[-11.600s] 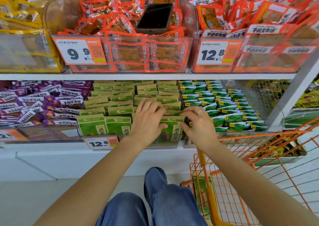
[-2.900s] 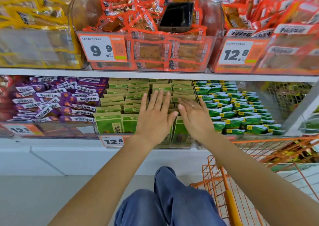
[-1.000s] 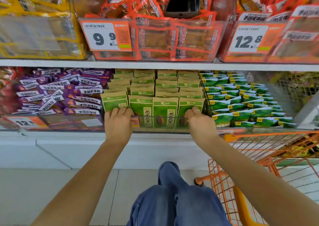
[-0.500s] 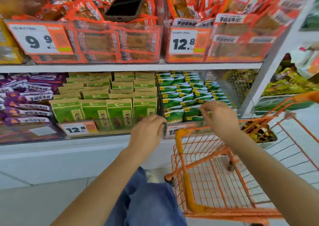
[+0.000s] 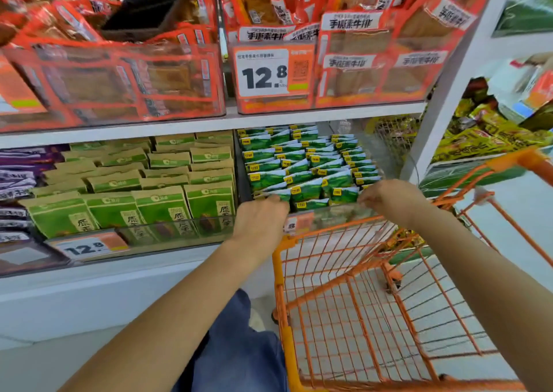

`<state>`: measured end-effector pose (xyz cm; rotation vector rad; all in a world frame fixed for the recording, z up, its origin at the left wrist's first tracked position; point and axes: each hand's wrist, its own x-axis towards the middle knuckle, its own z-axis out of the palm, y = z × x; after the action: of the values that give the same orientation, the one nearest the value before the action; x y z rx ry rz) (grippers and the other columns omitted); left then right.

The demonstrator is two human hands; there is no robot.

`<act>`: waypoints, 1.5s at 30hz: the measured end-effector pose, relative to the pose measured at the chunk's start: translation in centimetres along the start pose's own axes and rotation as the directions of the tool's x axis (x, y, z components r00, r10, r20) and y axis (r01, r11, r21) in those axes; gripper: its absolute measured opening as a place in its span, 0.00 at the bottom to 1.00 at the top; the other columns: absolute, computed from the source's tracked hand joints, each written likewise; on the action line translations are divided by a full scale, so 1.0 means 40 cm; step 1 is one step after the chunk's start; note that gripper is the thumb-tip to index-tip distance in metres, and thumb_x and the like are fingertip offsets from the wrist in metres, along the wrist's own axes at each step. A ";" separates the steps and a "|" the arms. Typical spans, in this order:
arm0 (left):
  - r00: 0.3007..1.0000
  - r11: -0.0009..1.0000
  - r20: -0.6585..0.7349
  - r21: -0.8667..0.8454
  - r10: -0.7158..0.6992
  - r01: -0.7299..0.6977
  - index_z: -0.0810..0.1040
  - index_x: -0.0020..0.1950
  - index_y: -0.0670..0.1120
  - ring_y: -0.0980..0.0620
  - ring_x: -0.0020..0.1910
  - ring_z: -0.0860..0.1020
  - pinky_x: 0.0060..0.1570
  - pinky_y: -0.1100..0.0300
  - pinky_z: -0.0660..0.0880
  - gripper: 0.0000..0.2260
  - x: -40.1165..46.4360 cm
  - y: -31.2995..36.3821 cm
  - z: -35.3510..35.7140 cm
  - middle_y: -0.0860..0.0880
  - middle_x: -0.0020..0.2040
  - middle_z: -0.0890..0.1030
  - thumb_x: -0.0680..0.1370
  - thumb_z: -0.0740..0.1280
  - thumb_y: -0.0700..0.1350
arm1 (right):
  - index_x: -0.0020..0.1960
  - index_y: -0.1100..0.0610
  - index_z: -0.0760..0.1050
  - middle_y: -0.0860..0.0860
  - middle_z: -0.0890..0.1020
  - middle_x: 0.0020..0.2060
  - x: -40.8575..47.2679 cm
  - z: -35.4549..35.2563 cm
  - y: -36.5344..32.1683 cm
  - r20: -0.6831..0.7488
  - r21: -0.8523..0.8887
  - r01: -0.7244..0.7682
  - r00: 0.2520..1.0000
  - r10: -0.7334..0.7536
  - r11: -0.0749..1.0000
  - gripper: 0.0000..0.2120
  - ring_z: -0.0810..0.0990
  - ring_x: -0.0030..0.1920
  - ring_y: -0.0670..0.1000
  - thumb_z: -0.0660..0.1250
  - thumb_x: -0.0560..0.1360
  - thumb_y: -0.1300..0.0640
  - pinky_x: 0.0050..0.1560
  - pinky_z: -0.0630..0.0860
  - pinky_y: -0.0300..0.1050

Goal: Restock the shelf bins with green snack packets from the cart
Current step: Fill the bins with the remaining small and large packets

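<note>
While hands grip bin rim | orange cart beside white shelf

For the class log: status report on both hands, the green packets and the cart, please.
Left hand and right hand at front of small green packets, grip unclear. Cart looks empty. Nothing blocking.

price tag "12.8", lower tag "12.8"
</note>
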<state>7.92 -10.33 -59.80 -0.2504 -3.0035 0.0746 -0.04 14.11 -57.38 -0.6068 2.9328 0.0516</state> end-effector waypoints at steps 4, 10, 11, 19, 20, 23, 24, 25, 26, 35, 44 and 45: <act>0.998 0.998 -0.037 0.007 -0.059 0.059 0.79 0.53 0.50 0.45 0.46 0.80 0.34 0.56 0.68 0.10 0.048 -0.047 -0.026 0.49 0.49 0.78 0.77 0.65 0.38 | 0.63 0.47 0.77 0.48 0.83 0.54 0.028 -0.007 -0.013 -0.155 -0.032 0.028 0.987 -0.033 0.999 0.14 0.80 0.52 0.52 0.57 0.82 0.54 0.44 0.75 0.45; 0.998 0.983 0.060 0.185 0.009 -0.020 0.80 0.50 0.52 0.48 0.54 0.73 0.54 0.53 0.64 0.05 0.049 -0.050 -0.007 0.51 0.48 0.81 0.78 0.66 0.44 | 0.64 0.46 0.76 0.46 0.82 0.57 0.046 0.034 -0.025 -0.074 -0.046 0.030 0.997 -0.034 0.998 0.15 0.80 0.54 0.51 0.56 0.82 0.53 0.47 0.78 0.46; 0.998 0.982 0.058 0.187 0.007 -0.018 0.80 0.51 0.52 0.48 0.55 0.72 0.55 0.52 0.63 0.05 0.047 -0.047 0.000 0.51 0.48 0.81 0.78 0.65 0.45 | 0.64 0.46 0.76 0.46 0.81 0.58 0.045 0.045 -0.023 -0.086 -0.036 0.021 0.996 -0.024 0.999 0.15 0.80 0.55 0.51 0.56 0.82 0.53 0.47 0.78 0.46; 0.994 1.000 -0.107 0.011 0.014 -0.013 0.81 0.54 0.52 0.49 0.53 0.75 0.54 0.54 0.61 0.09 0.026 -0.072 0.043 0.52 0.49 0.82 0.80 0.63 0.51 | 0.46 0.54 0.84 0.53 0.84 0.42 0.045 0.056 -0.017 -0.137 0.616 -0.061 0.974 0.183 0.786 0.08 0.80 0.43 0.53 0.67 0.77 0.54 0.46 0.77 0.46; 0.985 0.999 -0.174 -0.030 0.020 -0.026 0.82 0.51 0.51 0.48 0.49 0.76 0.52 0.54 0.62 0.08 0.021 -0.074 0.046 0.51 0.46 0.83 0.79 0.64 0.50 | 0.39 0.55 0.82 0.54 0.81 0.35 0.050 0.047 -0.020 -0.177 0.719 -0.070 0.944 0.280 0.691 0.10 0.77 0.37 0.53 0.66 0.77 0.54 0.43 0.74 0.45; 0.932 0.998 -0.361 -0.032 0.036 -0.050 0.82 0.49 0.47 0.46 0.44 0.76 0.47 0.54 0.64 0.06 0.017 -0.077 0.065 0.49 0.44 0.82 0.74 0.70 0.44 | 0.40 0.66 0.76 0.66 0.77 0.35 0.087 0.029 -0.039 -0.127 0.817 -0.109 0.924 0.361 0.567 0.22 0.76 0.36 0.62 0.59 0.80 0.48 0.42 0.74 0.53; 0.920 0.998 -0.390 -0.028 0.046 -0.061 0.82 0.51 0.46 0.45 0.46 0.77 0.47 0.54 0.64 0.08 0.019 -0.075 0.072 0.48 0.46 0.82 0.73 0.71 0.42 | 0.41 0.68 0.74 0.67 0.76 0.36 0.097 0.028 -0.054 -0.071 0.807 -0.138 0.943 0.326 0.575 0.26 0.77 0.39 0.63 0.56 0.81 0.45 0.41 0.73 0.54; 0.910 0.996 -0.411 -0.034 0.058 -0.079 0.82 0.51 0.46 0.44 0.47 0.76 0.48 0.54 0.64 0.08 0.025 -0.071 0.074 0.48 0.47 0.81 0.72 0.72 0.41 | 0.38 0.66 0.70 0.66 0.73 0.34 0.108 0.030 -0.068 -0.053 0.765 -0.143 0.958 0.283 0.627 0.28 0.76 0.37 0.62 0.54 0.81 0.43 0.38 0.69 0.50; 0.904 0.994 -0.422 -0.044 0.072 -0.100 0.83 0.50 0.45 0.43 0.48 0.76 0.49 0.53 0.65 0.07 0.034 -0.062 0.070 0.47 0.48 0.81 0.72 0.73 0.40 | 0.35 0.62 0.66 0.62 0.70 0.31 0.116 0.032 -0.082 -0.064 0.709 -0.136 0.965 0.255 0.692 0.27 0.73 0.34 0.59 0.52 0.81 0.42 0.34 0.65 0.48; 0.986 0.992 -0.162 -0.112 0.035 -0.053 0.83 0.52 0.54 0.49 0.68 0.63 0.67 0.55 0.50 0.10 0.156 0.008 0.031 0.53 0.66 0.72 0.79 0.63 0.52 | 0.28 0.58 0.60 0.54 0.65 0.24 0.120 0.067 -0.078 -0.125 0.638 -0.168 0.940 0.317 0.751 0.28 0.64 0.26 0.53 0.51 0.82 0.45 0.28 0.57 0.45; 0.986 0.998 -0.163 -0.045 0.025 -0.033 0.78 0.54 0.46 0.46 0.68 0.69 0.74 0.49 0.40 0.07 0.126 0.012 0.046 0.47 0.50 0.84 0.78 0.63 0.41 | 0.62 0.63 0.70 0.58 0.77 0.32 0.101 0.097 -0.132 -0.124 0.536 -0.130 0.965 0.231 0.834 0.24 0.78 0.37 0.61 0.48 0.83 0.45 0.31 0.70 0.47; 0.989 0.999 -0.138 -0.014 0.045 -0.048 0.75 0.59 0.45 0.46 0.71 0.67 0.73 0.49 0.37 0.10 0.118 0.013 0.049 0.46 0.52 0.83 0.79 0.62 0.41 | 0.68 0.64 0.66 0.58 0.78 0.34 0.100 0.101 -0.133 -0.114 0.539 -0.146 0.963 0.244 0.829 0.27 0.79 0.38 0.60 0.48 0.82 0.44 0.32 0.71 0.48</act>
<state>3.14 -9.10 -61.22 -0.3138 -2.8628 0.0339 -1.01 7.91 -62.01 -0.2264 2.9547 -0.8028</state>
